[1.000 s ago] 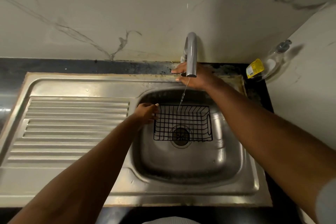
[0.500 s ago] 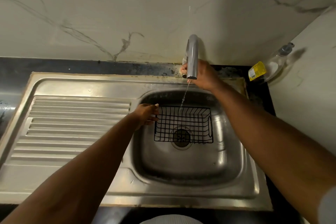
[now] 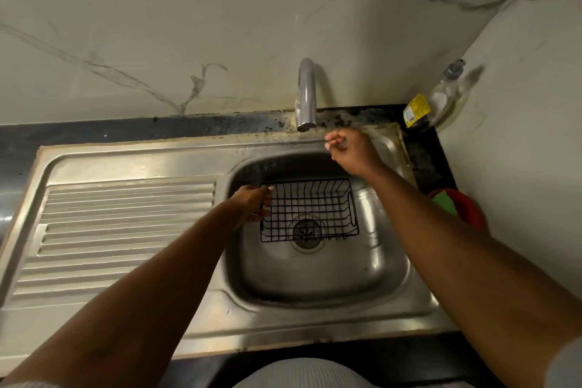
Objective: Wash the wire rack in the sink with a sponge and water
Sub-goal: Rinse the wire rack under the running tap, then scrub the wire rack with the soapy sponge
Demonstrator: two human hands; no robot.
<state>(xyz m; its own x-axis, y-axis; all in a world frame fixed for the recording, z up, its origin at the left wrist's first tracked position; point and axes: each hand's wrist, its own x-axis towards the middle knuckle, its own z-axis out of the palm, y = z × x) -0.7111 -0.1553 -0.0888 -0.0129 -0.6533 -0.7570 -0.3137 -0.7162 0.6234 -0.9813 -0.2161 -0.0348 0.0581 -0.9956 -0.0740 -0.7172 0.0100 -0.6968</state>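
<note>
1. The wire rack point(image 3: 310, 209) is sitting down in the sink point(image 3: 387, 264), open side up, right over the drain point(image 3: 307, 233). So it's in place for washing.
2. The left hand point(image 3: 253, 203) is gripping the rack's left rim, fingers curling over the top wire and steadying it.
3. The right hand point(image 3: 352, 151) is hovering over the sink's back rim, just right of the faucet point(image 3: 307, 94), with its fingers curling in. Whether it's pinching a tap lever or nothing at all, I cannot tell.
4. No stream is showing at the spout, and no suds are showing on the rack. Whether the wires are wet is too fine to make out.
5. What I'm taking for the sponge point(image 3: 444, 203), a green piece in a red bowl point(image 3: 472, 211), is lying to the right of the sink, well apart from both hands. A soap bottle point(image 3: 441, 98) is standing in the back corner.
6. My read is that this is looking like the very start. The rack is positioned, but fetching the sponge, scrubbing and rinsing are all waiting to be done.
</note>
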